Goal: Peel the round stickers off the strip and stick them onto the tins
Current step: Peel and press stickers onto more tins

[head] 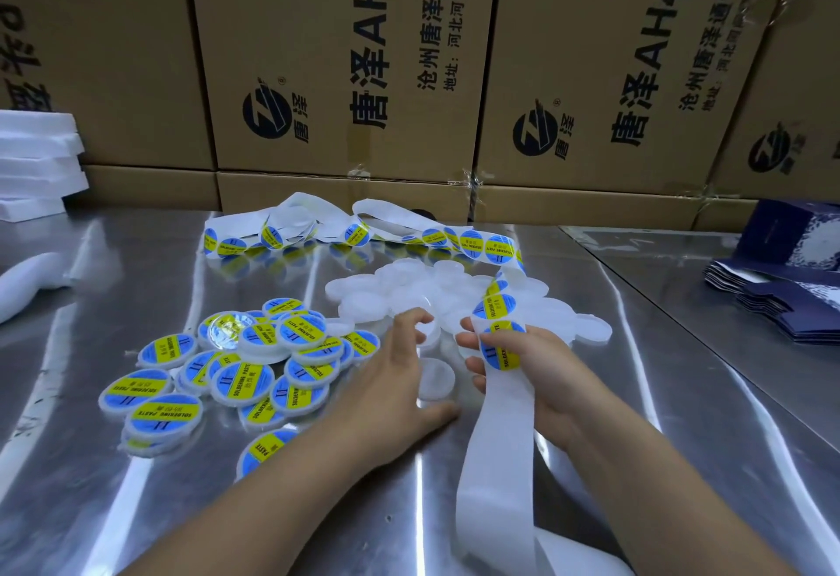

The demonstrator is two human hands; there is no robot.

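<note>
A white backing strip (495, 439) with round blue-and-yellow stickers runs from the far table edge down to my right hand (522, 361), which grips it with the thumb on one sticker (502, 350). My left hand (395, 375) is curled around a plain white round tin (436, 377) on the metal table. Behind the hands lies a heap of unlabelled white tins (454, 289). Left of my left hand is a pile of tins with stickers on them (245, 366).
The far part of the strip (363, 230) lies looped near stacked cardboard boxes (345, 75). White foam slabs (36, 161) sit at the far left, dark blue folded cartons (791, 284) at the right. The table (136, 507) is shiny steel.
</note>
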